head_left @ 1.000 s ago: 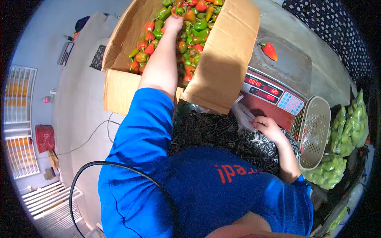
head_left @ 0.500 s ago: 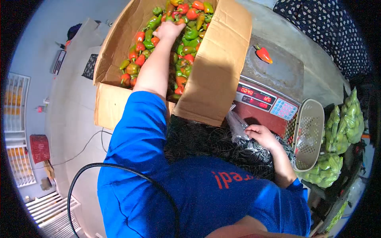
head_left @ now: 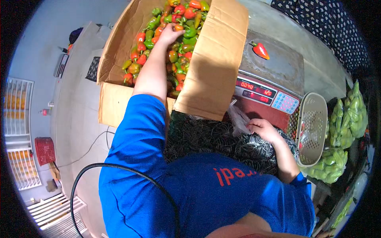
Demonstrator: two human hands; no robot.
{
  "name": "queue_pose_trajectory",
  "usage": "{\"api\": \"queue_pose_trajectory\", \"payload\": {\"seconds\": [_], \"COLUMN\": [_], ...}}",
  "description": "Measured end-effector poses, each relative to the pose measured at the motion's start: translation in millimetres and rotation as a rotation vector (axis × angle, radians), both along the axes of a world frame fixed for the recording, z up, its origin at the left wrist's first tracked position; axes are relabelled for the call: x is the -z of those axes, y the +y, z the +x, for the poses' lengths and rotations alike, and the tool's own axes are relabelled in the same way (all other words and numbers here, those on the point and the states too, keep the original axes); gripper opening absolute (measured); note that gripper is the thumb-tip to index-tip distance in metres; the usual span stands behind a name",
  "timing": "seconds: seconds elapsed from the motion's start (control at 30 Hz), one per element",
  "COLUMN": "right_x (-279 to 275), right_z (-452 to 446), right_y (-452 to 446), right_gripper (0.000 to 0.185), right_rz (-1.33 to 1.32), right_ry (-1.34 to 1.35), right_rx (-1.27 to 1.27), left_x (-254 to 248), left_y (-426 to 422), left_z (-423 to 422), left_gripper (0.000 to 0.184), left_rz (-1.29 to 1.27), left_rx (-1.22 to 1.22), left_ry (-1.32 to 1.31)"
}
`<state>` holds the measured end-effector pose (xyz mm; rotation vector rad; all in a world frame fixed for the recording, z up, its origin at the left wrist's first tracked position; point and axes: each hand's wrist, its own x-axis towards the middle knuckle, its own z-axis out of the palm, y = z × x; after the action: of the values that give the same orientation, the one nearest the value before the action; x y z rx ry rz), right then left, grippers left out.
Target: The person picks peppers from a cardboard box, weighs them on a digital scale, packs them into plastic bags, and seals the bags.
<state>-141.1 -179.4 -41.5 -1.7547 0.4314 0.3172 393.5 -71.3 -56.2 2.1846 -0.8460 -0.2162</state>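
My left hand (head_left: 170, 34) is inside a cardboard box (head_left: 216, 59) of red, green and orange peppers. Its thumb and fingers close on a small orange-red pepper (head_left: 178, 27). To the right, my right hand (head_left: 262, 129) pinches a clear plastic bag (head_left: 239, 121) above the black-and-white patterned cloth on my lap. One red pepper (head_left: 261, 51) lies on the metal plate of a scale (head_left: 278, 63), whose lit display shows 0.040 and 1.20.
A beige perforated basket (head_left: 312, 129) stands right of the scale. Bags of green produce (head_left: 349, 119) lie beyond it. Dark patterned fabric (head_left: 321, 27) is at the upper right. A red crate (head_left: 44, 150) and a thin cable are at the left; a black cable crosses my left sleeve.
My left hand has shifted within the box and now pinches an orange-red pepper. My right hand keeps its hold on the bag. The whole view has shifted slightly.
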Motion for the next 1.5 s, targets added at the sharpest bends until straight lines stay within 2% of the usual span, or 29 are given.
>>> {"api": "queue_pose_trajectory", "payload": {"seconds": [0.07,0.17,0.27,0.3,0.37,0.4,0.43,0.5,0.6,0.7,0.77,0.83,0.87,0.93,0.97,1.03,1.1,1.23,1.47,1.5], "right_x": [-2.6,-3.4,-3.7,-3.6,-3.4,-2.5,-1.2,-0.3,-0.1,4.4,7.6,10.1,13.9,8.2,1.7,-6.1,-5.4,-6.9,0.0,0.4], "right_z": [0.7,1.5,1.9,2.0,2.1,2.0,1.7,1.3,1.9,-2.1,-1.8,-2.4,-2.8,-0.9,-0.4,-1.1,-1.2,1.9,-4.8,-5.2], "right_y": [1.2,1.8,-0.5,-0.7,-0.4,-1.1,-2.3,-2.5,-3.3,-4.7,-6.8,-9.2,-10.1,-11.1,-9.6,-7.5,-8.5,-11.4,-15.5,-16.0], "right_gripper": [0.018,0.019,0.019,0.019,0.019,0.019,0.019,0.019,0.02,0.022,0.024,0.026,0.026,0.028,0.026,0.024,0.023,0.03,0.027,0.026], "right_rz": [0.024,0.048,0.075,0.08,0.09,0.087,0.085,0.076,0.042,-0.018,-0.073,-0.04,-0.026,-0.031,-0.017,0.009,-0.019,-0.043,0.017,0.031], "right_ry": [0.007,0.024,0.051,0.044,0.029,0.029,0.029,0.028,0.011,-0.018,-0.045,-0.05,-0.057,-0.066,-0.066,-0.065,-0.037,-0.013,-0.002,0.012], "right_rx": [0.009,0.025,0.019,0.025,0.038,0.038,0.039,0.037,0.032,0.014,-0.028,-0.015,-0.008,-0.035,-0.027,-0.012,-0.036,-0.075,-0.007,0.0], "left_x": [-17.1,-28.3,-13.1,-20.9,-26.8,-30.4,-45.3,-52.8,-73.2,-101.9,-133.7,-156.0,-157.3,-154.0,-159.7,-149.4,-145.9,-91.9,-17.7,-25.0], "left_y": [-1.3,3.2,9.5,11.2,29.2,33.0,33.6,37.8,21.4,-10.1,-34.3,-59.1,-64.0,-86.9,-98.1,-112.6,-122.9,-153.7,-162.2,-162.5], "left_z": [-21.5,-32.8,-8.4,-13.5,6.6,2.3,-15.7,-15.6,-34.4,-60.6,-108.7,-152.2,-155.7,-179.0,-212.7,-245.9,-274.8,-298.9,-306.1,-306.1], "left_gripper": [0.068,0.063,0.056,0.045,0.039,0.037,0.043,0.05,0.053,0.055,0.057,0.059,0.053,0.024,0.027,0.047,0.044,0.046,0.047,0.048], "left_rz": [0.126,0.128,-0.319,-0.477,-0.617,-0.717,-0.79,-0.818,-0.866,-0.958,-0.982,-0.712,-0.654,-0.754,-0.696,-0.332,-0.089,0.149,-0.021,-0.073], "left_rx": [-0.025,-0.045,0.024,-0.028,0.238,0.22,0.102,0.166,0.129,0.351,0.485,0.326,0.291,0.398,0.394,0.555,0.69,0.857,0.702,0.685], "left_ry": [-0.052,-0.095,0.453,0.703,1.0,1.082,1.084,1.203,1.143,1.092,1.076,0.628,0.637,0.864,0.699,-0.322,-0.324,-0.649,-0.852,-0.851]}}
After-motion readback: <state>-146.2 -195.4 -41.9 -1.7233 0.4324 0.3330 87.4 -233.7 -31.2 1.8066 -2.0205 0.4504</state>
